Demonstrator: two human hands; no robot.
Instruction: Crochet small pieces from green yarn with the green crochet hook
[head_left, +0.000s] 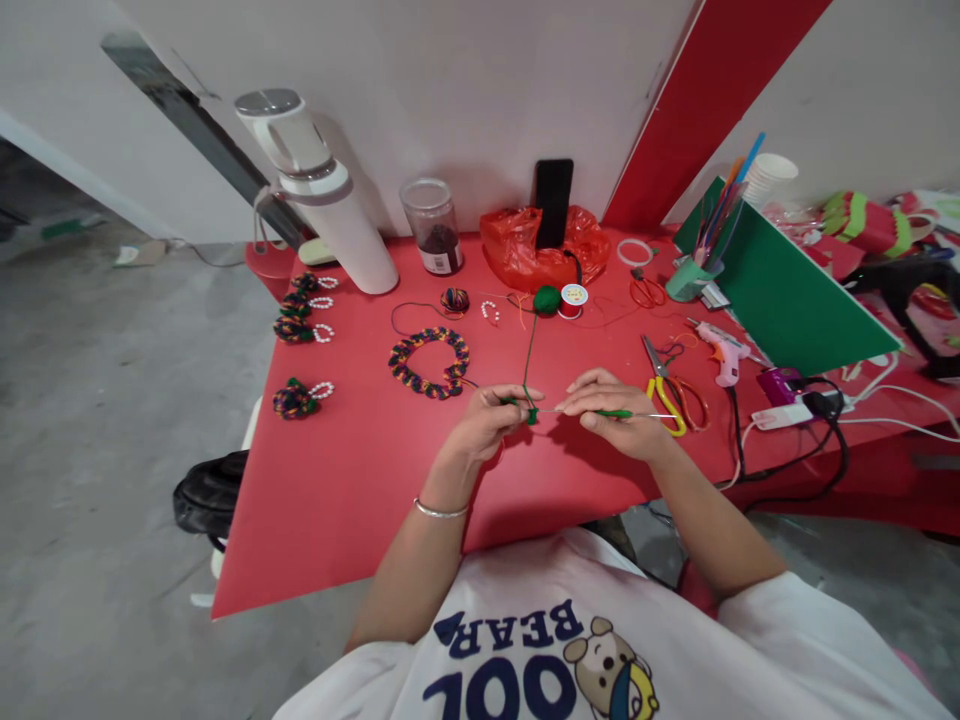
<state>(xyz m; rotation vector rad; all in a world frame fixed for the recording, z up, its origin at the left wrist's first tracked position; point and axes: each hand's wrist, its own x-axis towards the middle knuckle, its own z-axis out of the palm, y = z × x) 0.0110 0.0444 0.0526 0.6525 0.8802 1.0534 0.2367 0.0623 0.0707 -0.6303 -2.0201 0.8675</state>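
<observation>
Head view: I am watching the left hand (489, 422) pinching a green yarn piece (532, 415), the right hand (616, 398) gripping a hook (626, 413) at its three o'clock

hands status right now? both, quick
left hand: closed, pinching the green yarn piece.
right hand: closed, holding the green-handled hook.
</observation>
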